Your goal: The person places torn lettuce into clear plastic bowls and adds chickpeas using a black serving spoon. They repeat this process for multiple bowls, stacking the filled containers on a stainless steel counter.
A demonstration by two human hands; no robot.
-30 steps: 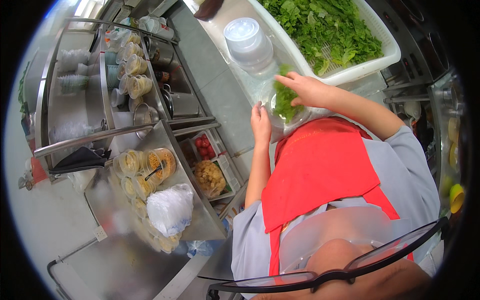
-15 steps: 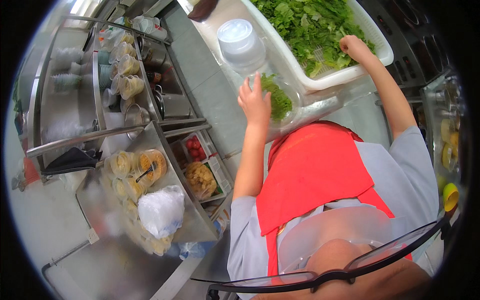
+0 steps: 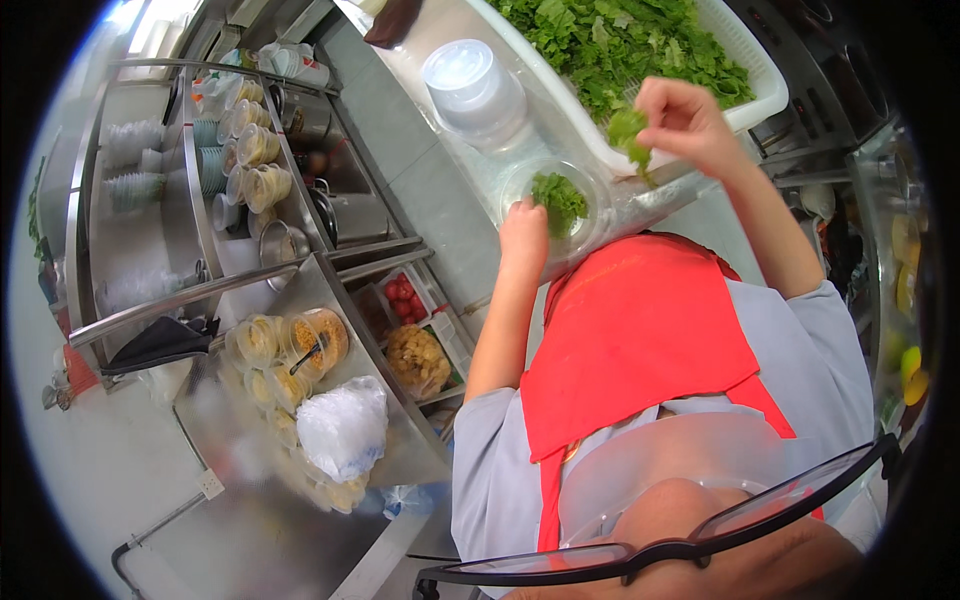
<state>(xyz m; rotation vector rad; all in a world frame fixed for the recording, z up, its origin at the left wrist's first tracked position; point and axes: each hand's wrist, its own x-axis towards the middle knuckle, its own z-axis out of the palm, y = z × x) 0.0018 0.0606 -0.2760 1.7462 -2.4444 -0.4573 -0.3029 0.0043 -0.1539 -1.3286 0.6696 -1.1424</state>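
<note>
A clear round plastic bowl (image 3: 592,222) stands on the steel counter close to my apron, with chopped green lettuce (image 3: 560,197) in it. Over its left edge, my left hand (image 3: 525,238) is closed, its fingertips down at the side of the lettuce; its palm hides part of the rim. My right hand (image 3: 690,125) pinches a small bunch of lettuce leaves (image 3: 628,130) above the near rim of a large white plastic basket (image 3: 765,98). Cut lettuce (image 3: 610,50) fills much of that basket.
A stack of clear plastic bowls (image 3: 475,95) stands beyond the filled one. To my left, a steel shelf (image 3: 150,215) bears cups and tubs, and a lower steel surface holds a white plastic bag (image 3: 343,428). Dark equipment (image 3: 820,75) stands right of the basket.
My right hand has lifted out of the basket and moved left and nearer with lettuce in it. My left hand, spread before, has lowered and closed at the bowl.
</note>
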